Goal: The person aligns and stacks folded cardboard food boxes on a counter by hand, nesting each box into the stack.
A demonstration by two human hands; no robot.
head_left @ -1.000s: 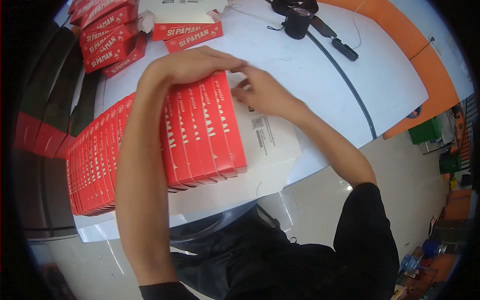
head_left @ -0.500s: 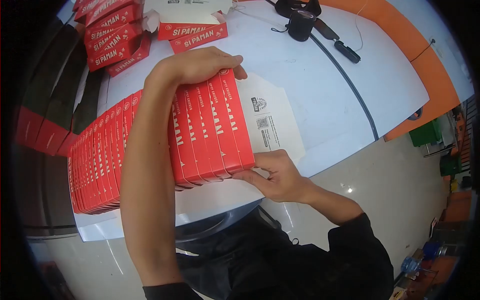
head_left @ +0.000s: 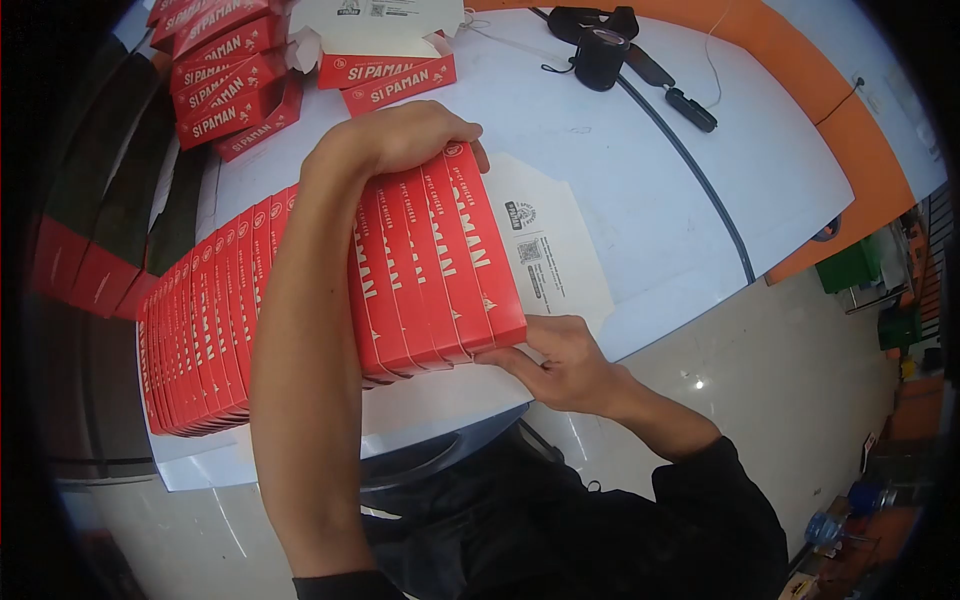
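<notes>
A long row of red cardboard boxes (head_left: 420, 270) with white lettering stands packed face to face along the table's near side. My left hand (head_left: 425, 135) reaches across the row, its fingers bent over the far upper corner of the end box (head_left: 485, 255); my left forearm hides part of the row. At that box's near lower corner, my right hand (head_left: 560, 360) pinches the edge between thumb and fingers. A white cardboard flap (head_left: 555, 240) with a printed logo and code lies flat beside the end box.
More red boxes (head_left: 225, 95) are piled at the back left, near other boxes with a raised white lid (head_left: 380, 30). A black round device (head_left: 602, 58) with a strap and a dark cable (head_left: 690, 150) lie at the back. Dark stacked cartons (head_left: 110, 220) stand left.
The end box has shifted slightly to the right, showing more of its printed side. Both hands have moved a little right and down with it, and the view has shifted slightly.
</notes>
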